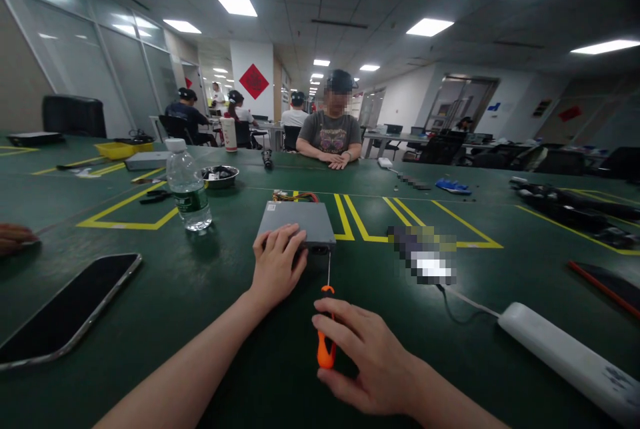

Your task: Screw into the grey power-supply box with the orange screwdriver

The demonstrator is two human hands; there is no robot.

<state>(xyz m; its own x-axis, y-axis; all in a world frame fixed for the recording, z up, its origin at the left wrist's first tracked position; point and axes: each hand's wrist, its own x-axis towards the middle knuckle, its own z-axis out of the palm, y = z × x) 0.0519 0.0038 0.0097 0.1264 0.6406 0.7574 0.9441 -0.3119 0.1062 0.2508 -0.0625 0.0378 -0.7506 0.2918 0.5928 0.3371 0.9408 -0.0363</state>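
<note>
A grey metal computer power supply (313, 219) lies on the green table in front of me, its bundle of coloured wires (295, 196) at the far side. My left hand (280, 259) grips its near left corner, fingers over the top and thumb at the front face. In my right hand (363, 349) is an orange and black screwdriver (327, 349), held by the handle between fingers and thumb. Its thin shaft points away from me, and the tip is at the power supply's near right corner, beside the black socket. Whether the tip sits in a screw cannot be made out.
A water bottle (190, 192) and a metal bowl (220, 177) of dark parts stand to the left. A phone (70, 309) lies nearer on that side, beside another person's hand (17, 239). To the right is a white power strip (565, 355). A person (330, 129) sits opposite.
</note>
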